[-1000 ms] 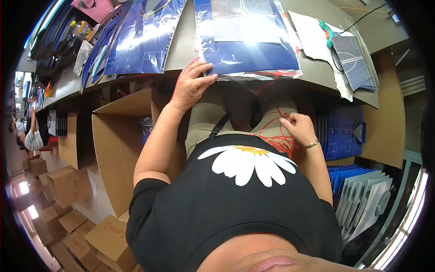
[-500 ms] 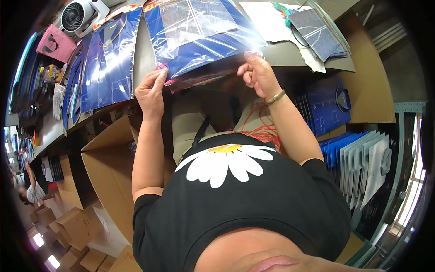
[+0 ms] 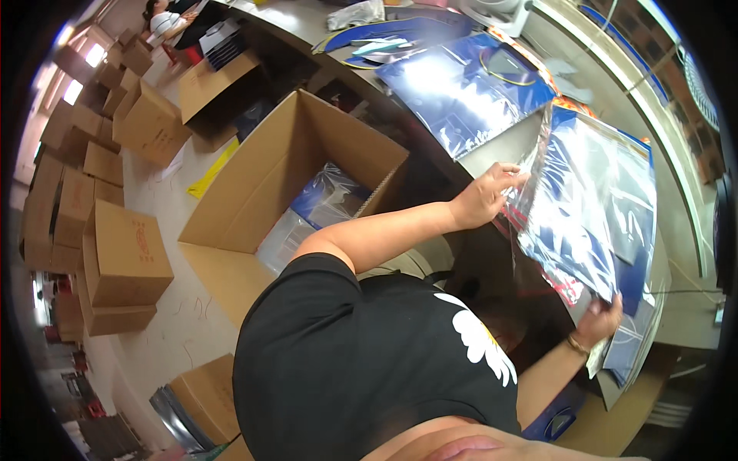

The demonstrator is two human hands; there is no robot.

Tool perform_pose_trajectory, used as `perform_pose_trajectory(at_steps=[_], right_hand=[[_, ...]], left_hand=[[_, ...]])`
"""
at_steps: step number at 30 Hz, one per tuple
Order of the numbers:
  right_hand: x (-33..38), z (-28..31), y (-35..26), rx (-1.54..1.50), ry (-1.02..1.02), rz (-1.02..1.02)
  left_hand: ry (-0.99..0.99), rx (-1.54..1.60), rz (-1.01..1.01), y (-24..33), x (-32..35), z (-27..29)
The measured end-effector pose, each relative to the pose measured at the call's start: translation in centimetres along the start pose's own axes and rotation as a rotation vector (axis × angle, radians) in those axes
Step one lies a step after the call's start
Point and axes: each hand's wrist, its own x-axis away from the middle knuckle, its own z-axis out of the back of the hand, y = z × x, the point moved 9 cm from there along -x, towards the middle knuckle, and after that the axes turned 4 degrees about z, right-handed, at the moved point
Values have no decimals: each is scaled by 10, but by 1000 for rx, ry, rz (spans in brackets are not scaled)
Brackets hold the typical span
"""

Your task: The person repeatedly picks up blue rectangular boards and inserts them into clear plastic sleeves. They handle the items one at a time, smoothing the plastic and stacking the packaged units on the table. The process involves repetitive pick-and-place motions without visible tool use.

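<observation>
view swung left, blue bagged item [image 3: 592, 215] still gripped

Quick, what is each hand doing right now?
Left hand: closed on the upper edge of the clear-wrapped blue packet.
Right hand: closed on the same packet's lower edge.
</observation>
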Motion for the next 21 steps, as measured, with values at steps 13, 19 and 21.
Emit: perform_pose_trajectory(at_steps=[13,19,21], right_hand=[[5,-80,-56,-386,-165,-611],[7,-115,-70,-707,-45,-470],[38,-133,-85,-490,58,-506]], left_hand=[[-327,1089,891,-58,-3,56],[-129,1258,827,-48,33,98],[-41,1389,801,-47,30,109]])
